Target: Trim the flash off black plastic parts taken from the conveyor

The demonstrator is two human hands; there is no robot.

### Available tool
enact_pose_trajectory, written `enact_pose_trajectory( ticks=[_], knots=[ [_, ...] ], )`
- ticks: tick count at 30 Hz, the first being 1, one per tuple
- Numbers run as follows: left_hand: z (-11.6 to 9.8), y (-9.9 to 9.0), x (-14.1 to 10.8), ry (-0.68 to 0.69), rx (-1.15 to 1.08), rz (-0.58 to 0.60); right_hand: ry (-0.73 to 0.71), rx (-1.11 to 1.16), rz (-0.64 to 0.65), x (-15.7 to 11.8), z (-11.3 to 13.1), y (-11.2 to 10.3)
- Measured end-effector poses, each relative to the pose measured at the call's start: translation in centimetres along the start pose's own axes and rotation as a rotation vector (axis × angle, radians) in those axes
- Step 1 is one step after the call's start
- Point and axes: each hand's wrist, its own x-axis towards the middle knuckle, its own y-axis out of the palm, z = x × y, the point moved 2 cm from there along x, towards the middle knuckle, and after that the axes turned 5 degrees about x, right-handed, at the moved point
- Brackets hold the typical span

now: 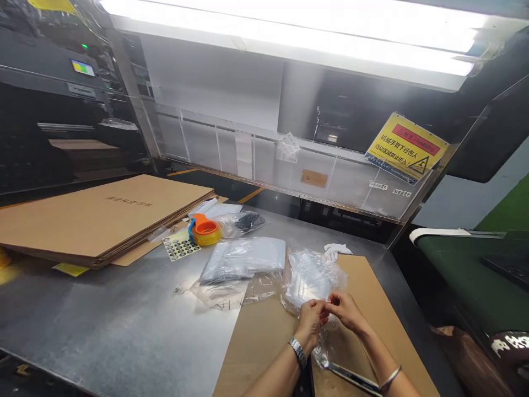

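Observation:
My left hand [312, 322], with a metal watch on its wrist, is closed in a pinch on the near end of a clear plastic bag [308, 273]. Right beside it, the fingertips of my right hand [346, 313] pinch the same plastic. White contents show through the crinkled bag, which rests on a cardboard sheet [258, 353]. Below my hands a strip of clear plastic [321, 352] hangs near the tip of a utility knife [351, 377]. My right forearm partly covers the knife. The exact grip between the fingertips is hard to see.
A second bag of white packets [248, 256] lies to the left on the metal table [124, 331]. Behind it are an orange tape dispenser [204, 229], a sticker sheet [181, 246] and a black item in plastic [249, 220]. Flat cartons [103, 215] are stacked left; a white glove [336, 250] lies right.

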Motion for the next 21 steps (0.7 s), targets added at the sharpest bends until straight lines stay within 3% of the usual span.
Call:
enact_pose_trajectory(
  ticks=[4,8,11,14,17,21],
  knots=[
    [0.0,-1.1,-1.0,0.157,0.230,-0.083,-0.034,0.015,-0.065,-1.4,1.0,-0.9],
    [-1.7,-2.3,-4.2,0.506,0.498,-0.191,-0.116,-0.033,-0.106,-3.2,3.7,-0.9],
    [-3.2,-2.6,-6.5,0.736,0.711,-0.190,-0.192,-0.104,-0.080,-4.6,6.6,0.0],
    [-4.1,-3.6,-7.7,0.843,0.899,-0.170,-0.214,-0.175,-0.099,-6.1,8.6,1.0],
    [-4.4,-6.2,-8.0,0.881,1.017,-0.258,-0.130,-0.246,-0.205,-8.4,8.3,2.8],
    [-3.1,-10.9,-8.7,0.870,1.113,-0.402,0.031,-0.355,-0.229,-12.8,4.8,7.6]
  ],
)
